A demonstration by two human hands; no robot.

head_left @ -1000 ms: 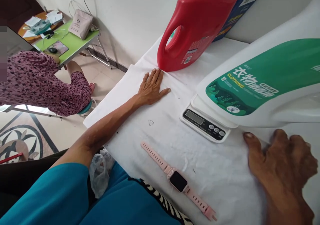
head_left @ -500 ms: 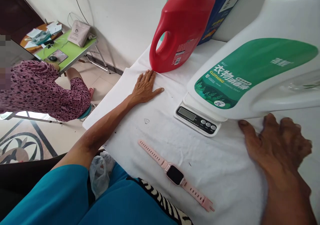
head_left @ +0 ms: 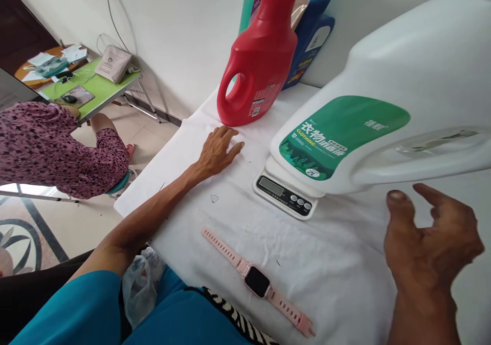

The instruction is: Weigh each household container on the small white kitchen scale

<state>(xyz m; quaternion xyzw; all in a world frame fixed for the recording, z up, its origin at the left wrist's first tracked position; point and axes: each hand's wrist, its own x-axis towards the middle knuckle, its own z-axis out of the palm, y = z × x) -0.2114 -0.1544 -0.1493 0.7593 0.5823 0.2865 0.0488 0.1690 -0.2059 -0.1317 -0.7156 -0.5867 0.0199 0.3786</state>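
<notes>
A big white bottle of clothing disinfectant with a green label stands on a small white kitchen scale. My right hand is raised just below the bottle's handle, thumb and fingers apart, holding nothing. My left hand rests on the white cloth with its fingers loosely spread, just in front of a red detergent bottle. On the cloth near my body lies a pink smartwatch, its strap stretched out.
Behind the red bottle stand blue bottles and a green one against the wall. At the left a person in a patterned purple outfit sits by a green folding table. A clear plastic bag hangs by my lap.
My right hand has lifted off the cloth and turned toward the bottle's handle. The fingers of my left hand have drawn in a little. The view has shifted, showing more of the bottles' tops.
</notes>
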